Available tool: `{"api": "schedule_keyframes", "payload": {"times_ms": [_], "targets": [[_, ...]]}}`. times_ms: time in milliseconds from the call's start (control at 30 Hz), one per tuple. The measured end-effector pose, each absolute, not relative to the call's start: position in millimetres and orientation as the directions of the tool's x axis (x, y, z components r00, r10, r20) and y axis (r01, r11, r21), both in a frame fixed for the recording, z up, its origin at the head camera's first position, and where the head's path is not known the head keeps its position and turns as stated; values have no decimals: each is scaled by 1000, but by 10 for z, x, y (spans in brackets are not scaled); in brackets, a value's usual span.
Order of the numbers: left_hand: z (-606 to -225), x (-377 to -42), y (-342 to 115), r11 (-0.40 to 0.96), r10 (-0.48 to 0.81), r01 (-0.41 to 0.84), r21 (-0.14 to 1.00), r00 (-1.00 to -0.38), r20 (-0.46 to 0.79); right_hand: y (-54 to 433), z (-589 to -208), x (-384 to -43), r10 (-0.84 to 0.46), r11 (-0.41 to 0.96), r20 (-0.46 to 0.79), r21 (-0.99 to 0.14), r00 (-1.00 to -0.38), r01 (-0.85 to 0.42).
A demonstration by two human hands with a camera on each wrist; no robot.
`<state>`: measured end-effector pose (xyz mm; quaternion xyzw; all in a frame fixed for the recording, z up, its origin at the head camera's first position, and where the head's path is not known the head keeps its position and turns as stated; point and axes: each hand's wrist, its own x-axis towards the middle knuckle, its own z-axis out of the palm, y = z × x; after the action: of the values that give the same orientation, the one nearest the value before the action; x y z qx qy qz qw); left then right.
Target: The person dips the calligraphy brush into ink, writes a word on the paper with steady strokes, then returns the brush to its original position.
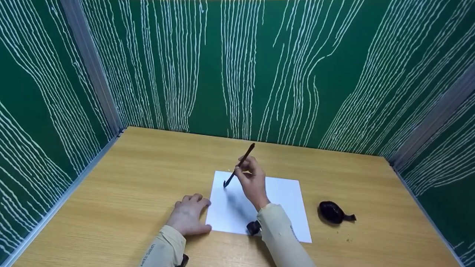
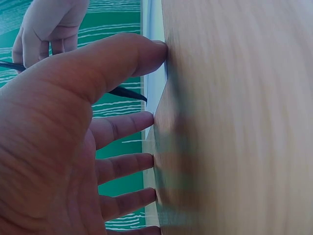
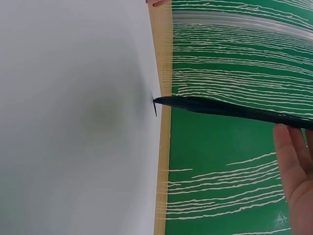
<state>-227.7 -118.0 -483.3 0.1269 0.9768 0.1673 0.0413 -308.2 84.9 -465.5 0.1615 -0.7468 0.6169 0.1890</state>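
Note:
My right hand point(image 1: 253, 182) pinches a slim black pen point(image 1: 245, 156) with a tapered point, tilted so its top end leans away to the right. In the right wrist view the pen's tip point(image 3: 161, 101) meets the white paper point(image 3: 73, 161), beside a short dark stroke point(image 3: 155, 108). That stroke lies near the sheet's upper left corner in the head view. My left hand point(image 1: 188, 217) rests with spread fingers at the paper's left edge; its thumb point(image 2: 132, 55) is down by the near left corner.
A glossy black oval object point(image 1: 331, 212) with a short stem lies on the wooden table point(image 1: 148, 163), right of the paper, with small crumbs close by. Green panels point(image 1: 211, 74) with pale wavy lines wall in the back and sides, joined by grey posts point(image 1: 91, 66).

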Motion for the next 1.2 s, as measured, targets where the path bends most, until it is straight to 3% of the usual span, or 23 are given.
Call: {"api": "schedule_keyframes", "payload": {"times_ms": [367,1200], "targets": [[-4843,-2261,-1197,902,273,258,348,-962,5,856,-4666,-3082,-8,173,529,-835,-849,-522],[-4828,-2260,-1188,904,271,251,346,-962,-12,867,-4669,-3084,-4,183,519,-840,-855,-511]]}}
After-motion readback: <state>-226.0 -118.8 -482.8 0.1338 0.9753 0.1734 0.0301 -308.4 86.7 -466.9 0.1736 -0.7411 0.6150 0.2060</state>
